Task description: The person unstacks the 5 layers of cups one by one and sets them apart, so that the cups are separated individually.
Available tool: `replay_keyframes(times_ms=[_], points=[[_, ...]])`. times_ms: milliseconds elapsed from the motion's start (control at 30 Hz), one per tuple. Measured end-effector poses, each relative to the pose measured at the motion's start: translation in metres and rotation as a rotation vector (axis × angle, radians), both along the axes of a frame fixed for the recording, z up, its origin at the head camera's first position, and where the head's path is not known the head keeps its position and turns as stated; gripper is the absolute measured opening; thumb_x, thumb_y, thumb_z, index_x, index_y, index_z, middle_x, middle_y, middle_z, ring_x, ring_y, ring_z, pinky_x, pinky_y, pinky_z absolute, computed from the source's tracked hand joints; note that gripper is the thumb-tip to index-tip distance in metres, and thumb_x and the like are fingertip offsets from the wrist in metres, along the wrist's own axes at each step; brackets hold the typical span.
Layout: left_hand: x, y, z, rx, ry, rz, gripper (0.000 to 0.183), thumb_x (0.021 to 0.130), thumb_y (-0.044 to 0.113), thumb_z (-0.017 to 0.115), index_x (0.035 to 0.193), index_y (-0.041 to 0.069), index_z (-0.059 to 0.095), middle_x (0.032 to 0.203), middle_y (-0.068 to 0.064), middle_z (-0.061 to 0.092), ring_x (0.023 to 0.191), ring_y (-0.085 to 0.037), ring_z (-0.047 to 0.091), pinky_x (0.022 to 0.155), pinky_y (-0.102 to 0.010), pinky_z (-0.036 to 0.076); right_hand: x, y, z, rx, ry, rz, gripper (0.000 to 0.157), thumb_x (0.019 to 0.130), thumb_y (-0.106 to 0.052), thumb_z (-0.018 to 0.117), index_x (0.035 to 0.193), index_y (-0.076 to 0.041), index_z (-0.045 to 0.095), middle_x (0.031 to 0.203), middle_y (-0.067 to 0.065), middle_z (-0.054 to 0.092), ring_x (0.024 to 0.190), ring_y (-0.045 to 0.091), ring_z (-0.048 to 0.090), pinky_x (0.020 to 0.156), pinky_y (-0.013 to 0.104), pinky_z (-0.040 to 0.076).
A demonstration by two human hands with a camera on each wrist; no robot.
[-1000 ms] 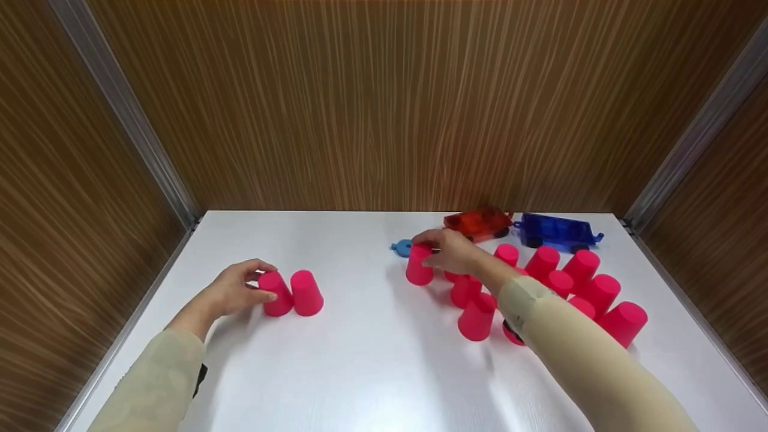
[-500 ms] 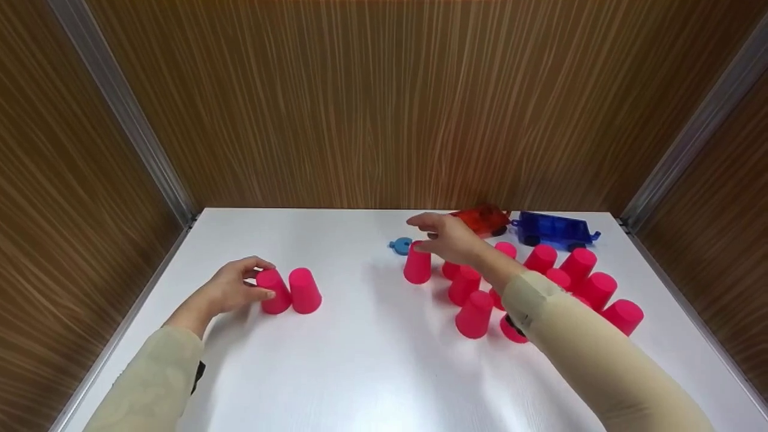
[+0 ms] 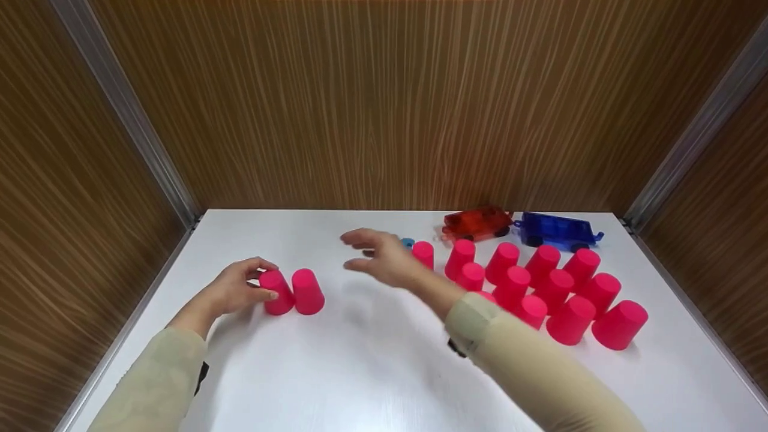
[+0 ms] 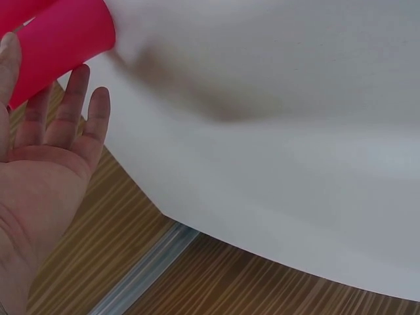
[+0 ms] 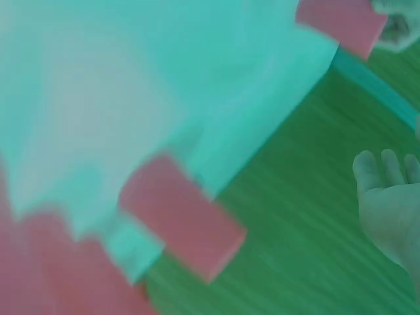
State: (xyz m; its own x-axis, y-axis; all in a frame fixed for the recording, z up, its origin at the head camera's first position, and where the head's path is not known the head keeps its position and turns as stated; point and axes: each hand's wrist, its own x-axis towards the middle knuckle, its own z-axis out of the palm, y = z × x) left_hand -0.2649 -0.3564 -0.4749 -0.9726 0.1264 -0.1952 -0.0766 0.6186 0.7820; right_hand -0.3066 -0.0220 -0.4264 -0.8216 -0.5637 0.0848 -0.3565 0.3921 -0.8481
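On the left of the white table, my left hand (image 3: 234, 290) holds an upside-down pink cup (image 3: 277, 293) between thumb and fingers. In the left wrist view that hand (image 4: 49, 177) has its fingers along the cup (image 4: 65, 46). A second pink cup (image 3: 308, 292) stands right beside it, upside down. My right hand (image 3: 387, 258) hovers over the middle of the table with fingers spread and nothing in them. Just behind it a lone pink cup (image 3: 423, 254) stands, partly hidden by the wrist. The right wrist view is blurred and green-tinted, with that hand (image 5: 394, 210) at its edge.
Several more upside-down pink cups (image 3: 555, 288) stand grouped at the right, some hidden by the right sleeve. Behind them lie a red toy wagon (image 3: 477, 223) and a blue toy wagon (image 3: 555, 231). A light-blue piece (image 3: 408, 243) peeks out behind the lone cup. Wood-grain walls enclose the table.
My right hand has let go of the lone cup, risen off it and swung left. That cup stays standing. My left hand has kept its hold and place.
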Motion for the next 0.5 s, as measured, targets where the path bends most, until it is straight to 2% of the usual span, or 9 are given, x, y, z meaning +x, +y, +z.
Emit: replay_keyframes(times_ms=[233,500], points=[[-0.001,0.0,0.0,-0.013,-0.005,0.005,0.057,0.092,0.019,0.085,0.142,0.013,0.059,0.139,-0.02,0.061,0.131,-0.041,0.056,0.101,-0.049,0.056,0.014,-0.046,-0.032,-0.031,-0.101,-0.054,0.057,0.094,-0.021,0.084,0.146,-0.023,0.062,0.143,-0.003,0.064,0.133,0.021,0.059,0.109,0.038,0.051],[0.001,0.0,-0.001,-0.006,-0.009,0.005,0.058,0.092,0.02,0.085,0.143,0.013,0.059,0.141,-0.02,0.059,0.133,-0.042,0.056,0.102,-0.05,0.055,0.018,-0.074,-0.06,-0.047,-0.146,-0.12,0.063,0.093,-0.023,0.085,0.15,-0.023,0.058,0.146,-0.003,0.06,0.14,0.029,0.054,0.111,0.039,0.05]])
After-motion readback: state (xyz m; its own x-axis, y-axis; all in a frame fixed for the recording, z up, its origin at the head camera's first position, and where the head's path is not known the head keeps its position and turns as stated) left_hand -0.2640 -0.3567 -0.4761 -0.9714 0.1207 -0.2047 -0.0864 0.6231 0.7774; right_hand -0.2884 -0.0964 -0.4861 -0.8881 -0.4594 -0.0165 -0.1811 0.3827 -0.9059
